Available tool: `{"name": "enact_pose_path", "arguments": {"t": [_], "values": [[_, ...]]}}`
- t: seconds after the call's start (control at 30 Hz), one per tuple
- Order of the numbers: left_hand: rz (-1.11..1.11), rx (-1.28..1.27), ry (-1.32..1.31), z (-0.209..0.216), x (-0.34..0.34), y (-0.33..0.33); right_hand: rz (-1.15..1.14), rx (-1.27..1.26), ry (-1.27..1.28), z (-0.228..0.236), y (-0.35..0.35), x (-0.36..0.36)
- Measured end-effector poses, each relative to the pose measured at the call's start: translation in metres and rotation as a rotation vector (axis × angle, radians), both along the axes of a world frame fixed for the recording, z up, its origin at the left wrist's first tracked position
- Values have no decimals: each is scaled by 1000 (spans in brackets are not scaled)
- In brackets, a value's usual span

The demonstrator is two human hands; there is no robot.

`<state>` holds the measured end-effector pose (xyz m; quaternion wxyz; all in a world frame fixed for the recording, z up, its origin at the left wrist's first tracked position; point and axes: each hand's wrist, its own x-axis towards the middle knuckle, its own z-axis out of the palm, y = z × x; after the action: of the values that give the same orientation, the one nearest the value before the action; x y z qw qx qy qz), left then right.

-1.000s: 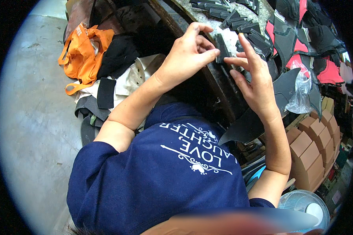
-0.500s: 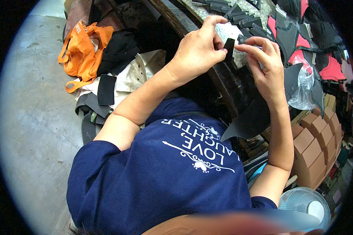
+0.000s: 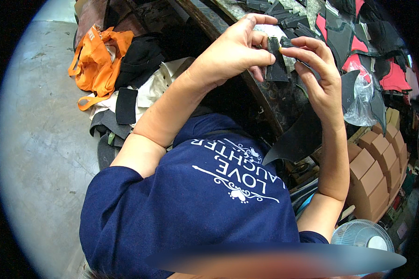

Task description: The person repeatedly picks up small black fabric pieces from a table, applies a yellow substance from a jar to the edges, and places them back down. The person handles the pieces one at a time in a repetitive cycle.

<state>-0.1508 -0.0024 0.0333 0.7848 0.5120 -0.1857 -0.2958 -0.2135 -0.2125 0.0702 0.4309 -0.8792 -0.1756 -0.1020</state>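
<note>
My left hand [image 3: 235, 52] grips a flat, narrow black strip [image 3: 277, 70] between thumb and fingers, its broad face turned up. Close to the strip's right edge is my right hand [image 3: 320, 69], its fingers bent and the tips drawn together. Something small and dark shows at those fingertips, too little of it to name. Beyond both hands, several black strips [image 3: 294, 21] lie in a loose pile on the speckled worktop.
Black and red cut pieces [image 3: 393, 78] and a clear plastic bag [image 3: 360, 103] lie at the right. Below them stand stacked brown blocks [image 3: 370, 174] and a fan [image 3: 361, 232]. An orange bag [image 3: 97, 63] and cloths are heaped at the left beside the grey floor [image 3: 46, 139].
The black strip has turned from a narrow, edge-on look to showing its broad face. My left fingers have spread around it, and my right hand has shifted slightly.
</note>
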Motion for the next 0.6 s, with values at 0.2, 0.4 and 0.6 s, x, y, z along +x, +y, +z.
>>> {"name": "enact_pose_path", "arguments": {"t": [0.2,0.4,0.6], "values": [[3,-29,31,-2,1,0,-16,-401,-294,9,-5,-3],[-29,-55,-10,-4,-1,-3,-31,-407,-283,10,-2,-4],[-67,-252,232,-2,4,11,12,-527,-296,22,-5,-24]]}}
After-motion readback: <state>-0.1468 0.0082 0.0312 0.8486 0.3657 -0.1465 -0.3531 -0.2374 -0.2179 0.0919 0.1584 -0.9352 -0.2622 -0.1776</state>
